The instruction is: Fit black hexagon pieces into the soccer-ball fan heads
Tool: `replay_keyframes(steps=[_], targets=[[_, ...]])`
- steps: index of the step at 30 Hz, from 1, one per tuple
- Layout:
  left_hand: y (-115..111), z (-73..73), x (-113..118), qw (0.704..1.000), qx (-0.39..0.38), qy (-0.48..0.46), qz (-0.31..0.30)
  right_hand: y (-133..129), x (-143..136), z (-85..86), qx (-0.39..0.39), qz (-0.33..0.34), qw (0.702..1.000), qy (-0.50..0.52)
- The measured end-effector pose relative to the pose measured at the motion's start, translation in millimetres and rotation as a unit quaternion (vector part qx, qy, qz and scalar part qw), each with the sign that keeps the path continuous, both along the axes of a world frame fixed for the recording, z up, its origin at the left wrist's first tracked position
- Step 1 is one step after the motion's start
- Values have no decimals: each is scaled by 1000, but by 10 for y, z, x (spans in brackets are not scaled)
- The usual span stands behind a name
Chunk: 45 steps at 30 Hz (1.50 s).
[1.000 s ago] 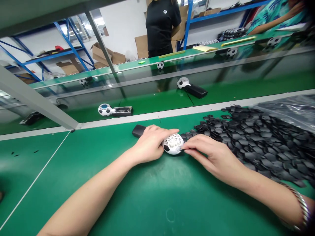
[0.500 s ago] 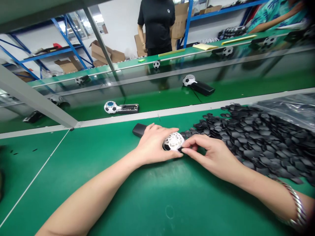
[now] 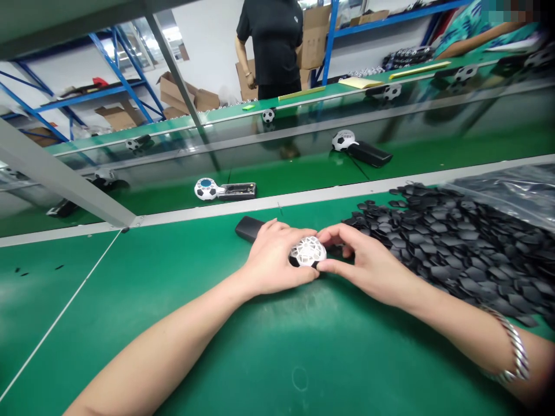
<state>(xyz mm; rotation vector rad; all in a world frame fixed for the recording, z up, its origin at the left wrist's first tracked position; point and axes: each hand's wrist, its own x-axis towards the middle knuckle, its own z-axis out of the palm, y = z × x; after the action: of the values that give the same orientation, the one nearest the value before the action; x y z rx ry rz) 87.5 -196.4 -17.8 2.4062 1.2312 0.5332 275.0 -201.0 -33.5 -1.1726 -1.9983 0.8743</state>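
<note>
A handheld fan with a white, football-patterned head [image 3: 307,252] lies on the green table, its slotted face upward. Its black handle [image 3: 248,229] sticks out beyond my left hand [image 3: 277,254], which is wrapped over the neck with fingers behind the head and thumb along its near side. On the head's right side, my right hand [image 3: 353,257] has its thumb at the lower edge, by a black patch, and its index finger at the upper edge. The other right-hand fingers are curled and partly hidden.
A large heap of black pentagon pieces [image 3: 459,254] spreads to the right, beside a clear plastic bag [image 3: 520,188]. Beyond the table's pale rail [image 3: 303,200], a green conveyor [image 3: 290,170] carries several football-headed fans. A slanting metal post [image 3: 73,173] stands left. A person in black [image 3: 277,46] is opposite.
My right fingers have gone from pinching a small black piece at the head's right edge to spreading around that side. Fans on the near conveyor have shifted right, those on the far one left.
</note>
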Motion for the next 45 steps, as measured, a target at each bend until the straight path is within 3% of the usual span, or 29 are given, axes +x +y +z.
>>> replay_keyframes(steps=[3, 5, 9, 12, 15, 20, 26, 30, 34, 37, 41, 45], targets=[[-22, -3, -35, 1000, -6, 4, -29, 85, 46, 12, -19, 28, 999, 9], [-43, -5, -73, 999, -5, 6, -50, 146, 84, -16, 34, 19, 998, -53], [-74, 42, -145, 998, 2, 25, -56, 204, 134, -122, 163, 9, 953, -257], [-94, 114, -176, 997, 3, 57, -51, 188, 177, -151, 195, 20, 931, -307], [-128, 130, -165, 998, -18, 53, -38, 165, 232, -127, 214, 26, 929, -300], [-157, 6, -87, 999, -18, -24, 27, 171, 197, -121, 188, 19, 946, -265], [-93, -15, -124, 995, -64, -70, -20, 193, 65, -196, 242, 59, 921, -300], [-88, -33, -138, 994, -64, -87, -5, 149, 113, -148, 248, 81, 914, -310], [-89, -45, -136, 995, -56, -88, -5, 86, 136, -94, 229, 52, 920, -315], [-95, -37, -140, 995, -49, -83, 12, 45, 54, -92, 240, 82, 920, -298], [-112, -51, -133, 996, -41, -77, 35, 14, -46, -95, 274, 101, 896, -336], [-118, -73, -124, 996, -21, -87, 12, 27, 34, -114, 296, 82, 874, -377]])
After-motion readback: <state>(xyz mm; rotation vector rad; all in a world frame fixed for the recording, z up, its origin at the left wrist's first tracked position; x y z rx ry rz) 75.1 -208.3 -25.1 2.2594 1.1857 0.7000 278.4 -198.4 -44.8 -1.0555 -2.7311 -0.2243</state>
